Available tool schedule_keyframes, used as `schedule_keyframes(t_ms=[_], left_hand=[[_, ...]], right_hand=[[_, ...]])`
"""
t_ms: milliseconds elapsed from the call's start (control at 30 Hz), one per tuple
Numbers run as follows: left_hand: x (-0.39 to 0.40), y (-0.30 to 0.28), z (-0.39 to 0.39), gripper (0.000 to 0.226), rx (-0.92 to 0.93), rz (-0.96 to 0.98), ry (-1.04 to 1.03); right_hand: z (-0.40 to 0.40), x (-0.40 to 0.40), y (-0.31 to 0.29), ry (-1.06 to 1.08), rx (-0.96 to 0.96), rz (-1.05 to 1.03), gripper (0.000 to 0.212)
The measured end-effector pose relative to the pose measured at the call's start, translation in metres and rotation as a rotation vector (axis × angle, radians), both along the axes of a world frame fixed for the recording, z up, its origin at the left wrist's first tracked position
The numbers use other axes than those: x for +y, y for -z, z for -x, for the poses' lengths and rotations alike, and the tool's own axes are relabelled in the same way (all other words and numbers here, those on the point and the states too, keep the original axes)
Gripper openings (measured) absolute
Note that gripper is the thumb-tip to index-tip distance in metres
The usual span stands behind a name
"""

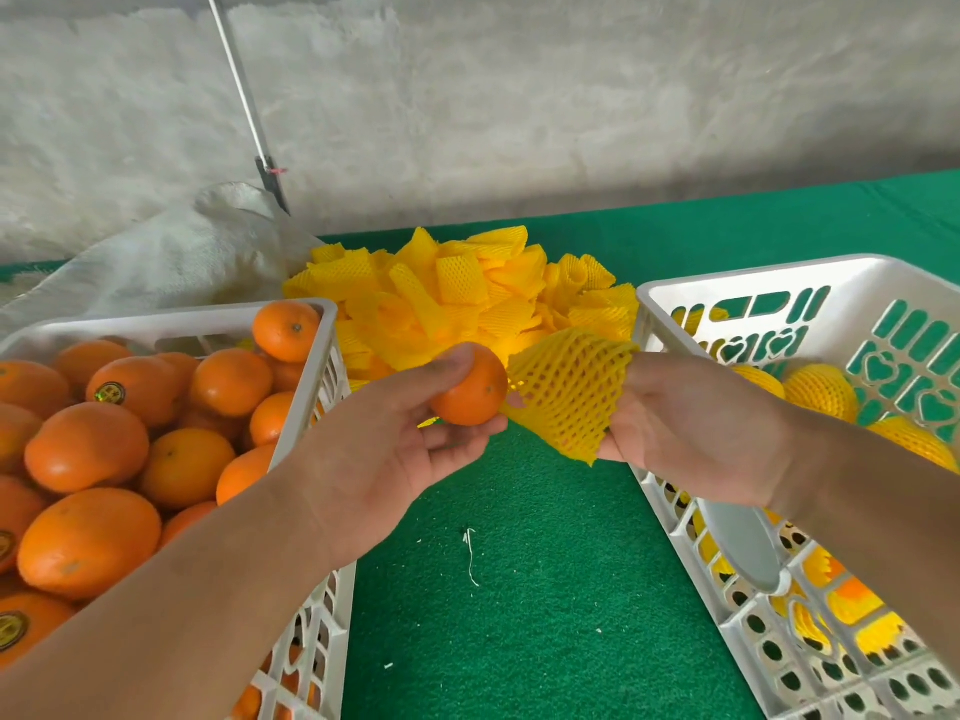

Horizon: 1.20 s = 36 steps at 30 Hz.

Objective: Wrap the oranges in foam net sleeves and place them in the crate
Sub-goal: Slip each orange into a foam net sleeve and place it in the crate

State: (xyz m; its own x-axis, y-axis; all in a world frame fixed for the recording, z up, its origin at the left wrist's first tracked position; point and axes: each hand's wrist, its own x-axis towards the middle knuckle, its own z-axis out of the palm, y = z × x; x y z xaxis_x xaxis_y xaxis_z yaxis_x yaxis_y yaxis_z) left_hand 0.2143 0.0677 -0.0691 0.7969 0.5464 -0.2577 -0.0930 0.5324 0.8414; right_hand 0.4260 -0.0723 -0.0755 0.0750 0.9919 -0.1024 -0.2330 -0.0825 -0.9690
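My left hand (387, 439) holds a bare orange (475, 394) between thumb and fingers above the green table. Just to its right, my right hand (691, 423) has its fingers inside a yellow foam net sleeve (566, 394) and stretches it open toward the orange. The sleeve's mouth nearly touches the fruit. A white crate (291, 428) on the left is full of bare oranges (85, 446). The white crate on the right (737, 280) holds several wrapped oranges (821, 392).
A heap of yellow foam sleeves (452, 298) lies at the back between the crates. A white sack (171, 262) slumps behind the left crate. Green matting (519, 589) covers the table; a grey wall and a thin pole (244, 96) stand behind.
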Motion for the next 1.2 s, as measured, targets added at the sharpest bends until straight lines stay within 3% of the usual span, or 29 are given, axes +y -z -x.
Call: schedule_keyframes(t_ms=[67,333,600,1200], left_hand=[[0.0,0.003,0.0,0.054,0.061,-0.016,-0.016],[-0.005,0.002,0.001,0.073,0.335,-0.268,0.059],[-0.008,0.002,-0.001,0.084,0.41,-0.444,0.075],[-0.011,0.002,-0.001,0.042,0.289,-0.405,0.073]], right_hand=[[0.001,0.0,-0.001,0.003,-0.041,0.014,0.056],[0.002,0.0,0.002,-0.032,-0.192,0.094,0.034],[0.002,-0.001,0.006,-0.01,-0.263,0.17,0.031],[0.009,0.0,-0.001,0.113,-0.268,0.2,0.035]])
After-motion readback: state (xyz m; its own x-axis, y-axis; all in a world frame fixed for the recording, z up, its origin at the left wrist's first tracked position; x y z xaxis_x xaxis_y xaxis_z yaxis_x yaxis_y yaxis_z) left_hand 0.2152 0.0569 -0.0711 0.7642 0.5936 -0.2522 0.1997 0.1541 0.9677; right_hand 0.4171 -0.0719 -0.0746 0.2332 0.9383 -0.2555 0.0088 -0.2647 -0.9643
